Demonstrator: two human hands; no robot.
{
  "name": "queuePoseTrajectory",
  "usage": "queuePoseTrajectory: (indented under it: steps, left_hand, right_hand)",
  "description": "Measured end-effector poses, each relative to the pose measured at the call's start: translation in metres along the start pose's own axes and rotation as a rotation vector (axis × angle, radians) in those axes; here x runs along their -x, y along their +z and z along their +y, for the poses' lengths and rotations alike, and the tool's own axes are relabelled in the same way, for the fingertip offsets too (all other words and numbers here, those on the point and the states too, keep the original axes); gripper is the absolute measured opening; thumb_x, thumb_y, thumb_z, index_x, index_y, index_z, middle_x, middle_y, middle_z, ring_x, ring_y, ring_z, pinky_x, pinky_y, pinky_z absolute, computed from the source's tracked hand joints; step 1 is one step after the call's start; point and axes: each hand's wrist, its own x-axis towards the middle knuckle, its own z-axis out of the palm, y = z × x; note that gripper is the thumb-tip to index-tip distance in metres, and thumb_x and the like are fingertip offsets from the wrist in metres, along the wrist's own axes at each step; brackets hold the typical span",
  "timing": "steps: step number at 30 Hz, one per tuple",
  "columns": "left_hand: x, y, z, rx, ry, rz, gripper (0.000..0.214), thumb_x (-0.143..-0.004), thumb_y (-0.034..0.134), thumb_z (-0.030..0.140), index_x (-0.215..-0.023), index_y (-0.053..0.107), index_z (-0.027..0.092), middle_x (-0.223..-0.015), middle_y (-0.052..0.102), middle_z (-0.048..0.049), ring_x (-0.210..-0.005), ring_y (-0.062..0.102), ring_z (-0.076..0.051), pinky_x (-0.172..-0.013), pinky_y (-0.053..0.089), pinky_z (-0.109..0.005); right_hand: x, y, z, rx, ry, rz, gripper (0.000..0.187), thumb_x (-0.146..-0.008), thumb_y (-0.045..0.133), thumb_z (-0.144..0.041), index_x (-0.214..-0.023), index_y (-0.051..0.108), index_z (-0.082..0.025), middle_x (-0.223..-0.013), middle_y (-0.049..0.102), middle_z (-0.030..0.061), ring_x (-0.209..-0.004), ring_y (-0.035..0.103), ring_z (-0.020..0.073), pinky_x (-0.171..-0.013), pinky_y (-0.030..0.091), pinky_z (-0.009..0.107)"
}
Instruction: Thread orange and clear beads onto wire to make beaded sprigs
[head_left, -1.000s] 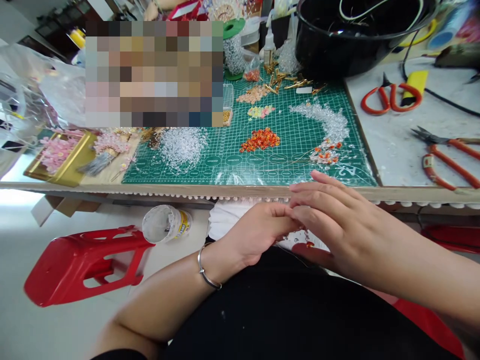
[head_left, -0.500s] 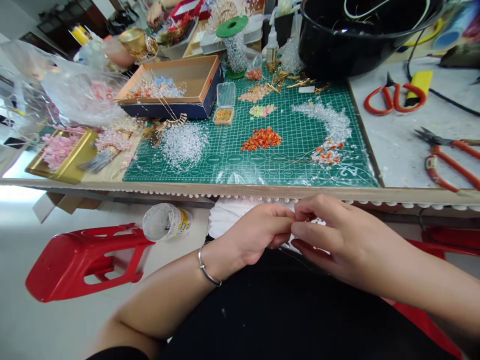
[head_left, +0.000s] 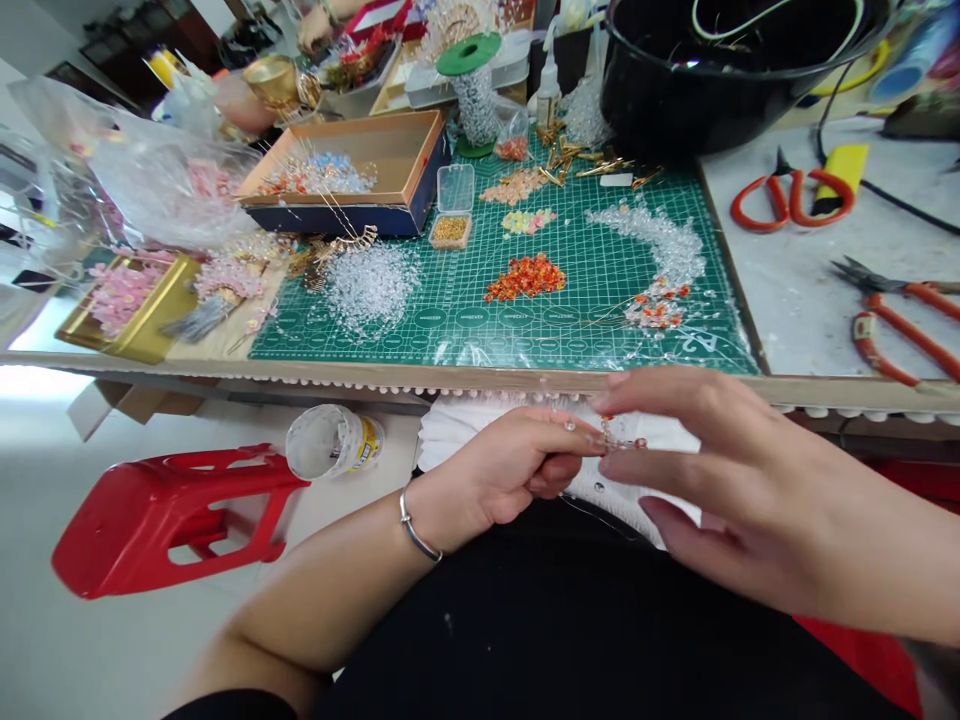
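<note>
One head-worn camera gives the only view, looking forward and steeply down over the wearer's own black clothing (head_left: 510, 630). The hands (head_left: 750, 490) lie close before the lens, centre to right. Beyond them, the near edge of the tabletop (head_left: 525, 381) crosses mid-view almost level. The coverage is wide, taking in floor (head_left: 112, 660) at near left and a black basin (head_left: 690, 105) at far right.

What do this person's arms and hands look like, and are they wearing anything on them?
Both the left hand and the right hand are bare, with no gloves. A thin, shiny, silver-coloured bangle circles the left wrist. A black sleeve shows high on the left arm, leaving the forearm bare. The right forearm is bare too, but its sleeve is out of the picture.
</note>
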Motion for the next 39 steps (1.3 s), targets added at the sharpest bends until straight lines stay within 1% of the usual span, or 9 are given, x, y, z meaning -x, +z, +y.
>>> queuePoseTrajectory:
  steps: [4,8,12,21,27,30,33,36,39]
  left_hand:
    - [-0.002,0.000,-0.002,0.030,0.001,-0.007,0.025,-0.075,0.062,0.023,-0.060,0.044,0.019,-0.045,0.028,0.0094,-0.041,0.019,-0.004,-0.047,0.010,-0.026]
    - [-0.002,0.001,-0.003,0.043,0.012,-0.002,0.021,-0.072,0.061,0.022,-0.060,0.044,0.019,-0.046,0.028,0.0094,-0.041,0.019,-0.004,-0.047,0.010,-0.026]
    - [-0.001,0.003,-0.003,0.018,0.038,0.004,0.021,-0.070,0.064,0.022,-0.060,0.046,0.019,-0.048,0.030,0.0091,-0.043,0.020,-0.004,-0.047,0.010,-0.026]
    - [0.002,0.001,-0.004,-0.147,0.138,0.029,0.009,-0.078,0.060,0.021,-0.069,0.060,0.017,-0.047,0.036,0.0086,-0.047,0.024,-0.007,-0.050,0.016,-0.026]
    - [0.008,-0.001,0.000,-0.480,0.269,0.105,0.021,-0.083,0.070,0.037,-0.082,0.068,0.016,-0.060,0.043,0.0062,-0.056,0.033,-0.009,-0.054,0.023,-0.026]
    - [0.010,-0.002,0.001,-0.596,0.279,0.134,0.022,-0.085,0.069,0.038,-0.086,0.072,0.016,-0.059,0.045,0.0055,-0.056,0.035,-0.009,-0.053,0.024,-0.026]
    - [0.008,-0.002,0.000,-0.460,0.253,0.069,0.020,-0.080,0.075,0.036,-0.079,0.072,0.016,-0.064,0.055,0.0035,-0.060,0.043,-0.009,-0.058,0.032,-0.025]
    - [0.005,-0.001,-0.001,-0.244,0.219,0.019,0.019,-0.071,0.083,0.032,-0.072,0.073,0.016,-0.072,0.066,0.0010,-0.071,0.056,-0.011,-0.072,0.042,-0.025]
    - [0.003,0.000,-0.002,-0.175,0.179,0.013,0.016,-0.067,0.085,0.028,-0.071,0.075,0.017,-0.073,0.069,0.0013,-0.074,0.060,-0.013,-0.080,0.045,-0.027]
  right_hand:
    - [-0.003,0.010,-0.006,0.326,-0.161,0.013,0.026,-0.091,0.055,-0.007,-0.114,0.067,-0.014,-0.124,0.069,0.0174,-0.118,0.059,0.0365,-0.108,0.038,0.062]
    - [-0.006,0.021,-0.009,0.409,-0.079,0.052,0.033,-0.089,0.062,-0.008,-0.122,0.061,-0.003,-0.113,0.069,0.0220,-0.106,0.060,0.0375,-0.098,0.046,0.060]
    - [-0.006,0.025,-0.007,0.313,0.059,0.052,0.027,-0.088,0.065,-0.013,-0.114,0.061,-0.009,-0.106,0.066,0.0179,-0.099,0.061,0.0365,-0.084,0.053,0.054]
    - [-0.011,0.021,-0.004,-0.023,0.180,0.101,0.007,-0.096,0.058,-0.018,-0.091,0.062,-0.021,-0.086,0.062,0.0064,-0.078,0.060,0.0223,-0.071,0.049,0.038]
    - [-0.004,0.009,0.001,-0.328,0.664,-0.003,0.026,-0.097,0.057,-0.043,-0.079,0.063,-0.025,-0.070,0.065,-0.0010,-0.062,0.060,0.0171,-0.055,0.045,0.030]
    - [0.002,0.010,0.008,-0.395,0.769,-0.026,0.031,-0.095,0.058,-0.051,-0.077,0.063,-0.026,-0.069,0.063,-0.0011,-0.063,0.058,0.0174,-0.054,0.044,0.030]
    - [0.006,0.012,0.011,-0.414,0.705,-0.015,0.026,-0.094,0.061,-0.047,-0.080,0.064,-0.026,-0.073,0.065,-0.0002,-0.067,0.059,0.0179,-0.057,0.047,0.030]
    - [0.008,0.007,0.009,-0.373,0.511,0.025,0.011,-0.095,0.062,-0.037,-0.088,0.063,-0.028,-0.080,0.064,0.0005,-0.072,0.063,0.0186,-0.060,0.050,0.031]
    - [0.007,0.000,0.004,-0.262,0.289,0.019,0.012,-0.094,0.056,-0.019,-0.100,0.060,-0.028,-0.109,0.063,0.0056,-0.095,0.067,0.0223,-0.074,0.055,0.035]
